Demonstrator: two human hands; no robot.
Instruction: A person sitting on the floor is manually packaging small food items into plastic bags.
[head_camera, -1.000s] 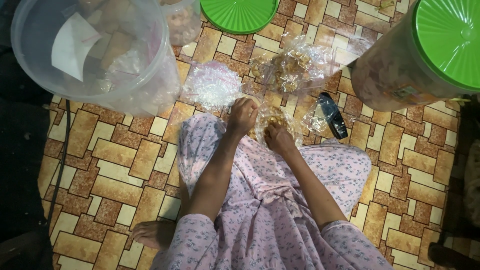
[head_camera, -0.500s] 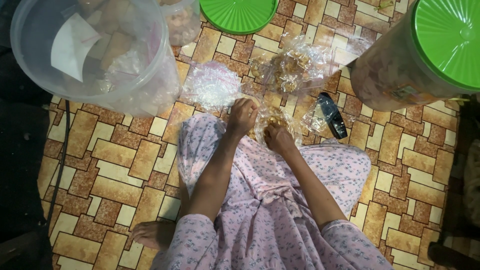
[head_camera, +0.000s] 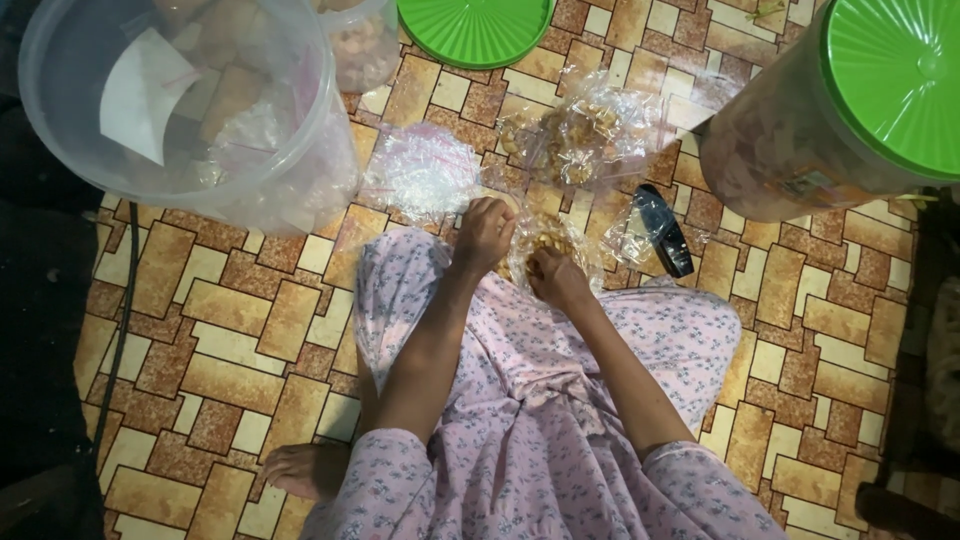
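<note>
1. We pinch the small snack bag (head_camera: 545, 245) with both hands: left hand (head_camera: 485, 232) curled on its left edge, right hand (head_camera: 555, 278) closed on its near edge.
2. The bag lies on the tiled floor (head_camera: 250, 330), just beyond our lap.
3. Beyond the bag sit filled bags (head_camera: 580, 140); right of it a black sealer tool (head_camera: 665, 230); left of it a pile of empty bags (head_camera: 420, 170).

Two green lids (head_camera: 475, 28), two hands (head_camera: 520, 250)
</note>
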